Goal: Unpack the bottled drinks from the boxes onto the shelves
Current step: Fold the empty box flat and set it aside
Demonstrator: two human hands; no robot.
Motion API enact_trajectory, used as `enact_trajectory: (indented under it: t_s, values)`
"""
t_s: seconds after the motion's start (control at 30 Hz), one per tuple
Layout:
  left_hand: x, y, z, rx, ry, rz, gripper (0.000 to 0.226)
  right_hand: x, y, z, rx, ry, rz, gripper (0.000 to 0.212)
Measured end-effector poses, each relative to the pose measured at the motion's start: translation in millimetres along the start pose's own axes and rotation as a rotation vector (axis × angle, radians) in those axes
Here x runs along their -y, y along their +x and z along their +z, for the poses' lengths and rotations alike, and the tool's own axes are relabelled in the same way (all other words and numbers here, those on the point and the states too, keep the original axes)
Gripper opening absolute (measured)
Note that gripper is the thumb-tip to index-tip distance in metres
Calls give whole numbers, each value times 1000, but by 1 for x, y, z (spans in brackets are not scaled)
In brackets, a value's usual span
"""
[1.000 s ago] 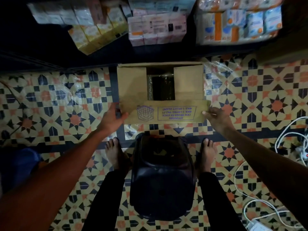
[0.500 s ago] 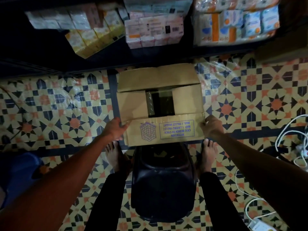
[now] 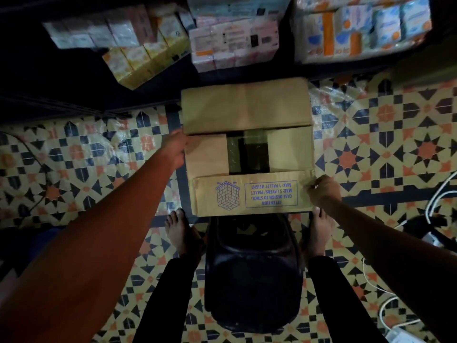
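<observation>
fingers (image 3: 312, 188) of the right hand (image 3: 322, 191) are curled and pinched on the near right corner of the printed flap (image 3: 252, 194), so that hand is closed on cardboard. fingers of the left hand (image 3: 176, 151) are hidden against the left side of the cardboard box (image 3: 247, 147); whether they are gripping or only pressed flat cannot be told.

the box is set on the patterned tile floor (image 3: 385, 134), just in front of the dark stool (image 3: 252, 276) between the bare feet, and close under the shelves (image 3: 235, 38), where wrapped packs are already stacked. the far flap (image 3: 246, 105) is folded back, the two side flaps are lying flat, and through the gap between them something dark and shiny is seen, judged to be the wrapped bottled drinks (image 3: 248, 154); no single bottle can be made out. none has been taken out yet, so the task is judged to be at its start.

from here, the near flap could be torn at the pinched corner if it is pulled hard while the tape is holding. the box could be dragged or tipped towards the feet if it is not steadied from the left. bottles could be dropped if they are lifted through the narrow gap before the side flaps are opened. in this dim light the white cables (image 3: 435, 201) at the right could be caught by a foot.
</observation>
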State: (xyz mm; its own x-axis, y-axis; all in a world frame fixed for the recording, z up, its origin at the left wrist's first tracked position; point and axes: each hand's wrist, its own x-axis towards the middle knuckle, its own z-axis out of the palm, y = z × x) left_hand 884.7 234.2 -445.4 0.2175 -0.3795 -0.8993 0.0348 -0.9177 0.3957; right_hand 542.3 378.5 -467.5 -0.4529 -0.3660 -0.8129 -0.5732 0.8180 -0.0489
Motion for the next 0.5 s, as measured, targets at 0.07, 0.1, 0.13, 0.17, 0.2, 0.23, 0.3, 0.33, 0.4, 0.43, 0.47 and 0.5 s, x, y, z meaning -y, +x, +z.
enact_trajectory:
  t_s: [0.07, 0.1, 0.13, 0.17, 0.2, 0.23, 0.3, 0.33, 0.4, 0.43, 0.47, 0.5]
  values:
    - [5, -4, -4, 34, -117, -5, 25, -2, -3, 2, 3, -1, 6, 33]
    - [8, -8, -7, 31, -212, -15, 24, -4, -5, 2, 4, 1, 2, 33]
    - [12, -8, -12, 21, -305, -23, 24, -5, -6, 2, 11, 2, 6, 32]
    - [15, -8, -17, 6, -397, -38, 29, -6, -6, 3, 15, 9, 8, 32]
    - [21, -8, -21, 9, -419, -41, 37, -7, -7, 2, 23, 18, 14, 32]
    - [24, -14, -22, 26, -375, -41, 40, -7, -6, 3, 28, 28, 17, 33]
    - [38, -16, -23, 49, -71, -21, 26, -5, -6, 2, 28, 58, -9, 35]
    - [48, -10, -24, 3, 95, -40, 48, -1, -5, 1, 25, 84, -44, 38]
    - [64, -14, -20, -103, 374, -101, 94, 6, -3, 3, 48, 111, -138, 46]
    - [72, -17, -16, -121, 435, -142, 97, 10, -2, 4, 63, 112, -167, 48]
    - [78, -21, -10, -78, 413, -200, 92, 14, -2, 6, 74, 133, -161, 49]
    - [87, -21, -6, -14, 343, -259, 89, 18, -3, 8, 81, 181, -136, 48]
